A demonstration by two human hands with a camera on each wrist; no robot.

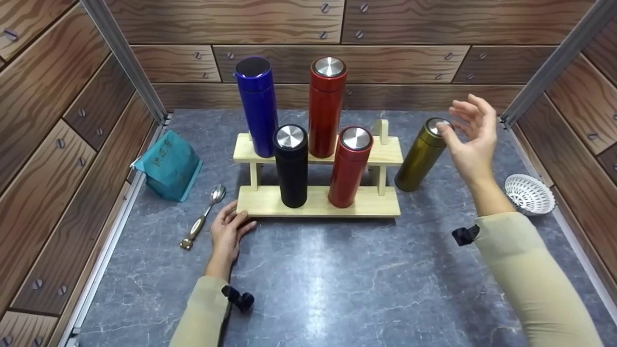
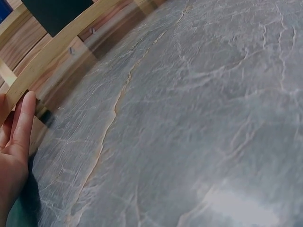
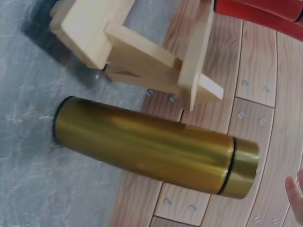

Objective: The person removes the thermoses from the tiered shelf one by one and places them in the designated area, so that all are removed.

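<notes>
A two-tier wooden rack point(image 1: 318, 208) stands mid-table. My left hand point(image 1: 227, 232) holds the front left corner of its lower shelf, thumb on the board; in the left wrist view the fingers point(image 2: 23, 127) reach under the board's edge. On the lower shelf stand a black thermos flask point(image 1: 291, 168) and a red one point(image 1: 351, 168); a blue flask point(image 1: 258, 115) and another red flask point(image 1: 328, 115) occupy the upper shelf. Right of the rack, a gold flask point(image 3: 151, 146) stands upright on the table. Beside its lid, my right hand point(image 1: 475, 140) has its fingers spread, with nothing gripped.
A teal pouch point(image 1: 171, 166) stands at the left, with a spoon point(image 1: 205, 217) lying between it and the rack. A white woven basket point(image 1: 530, 194) sits at the right edge, close to the right forearm. Wood-patterned walls point(image 1: 284, 62) enclose the back and sides.
</notes>
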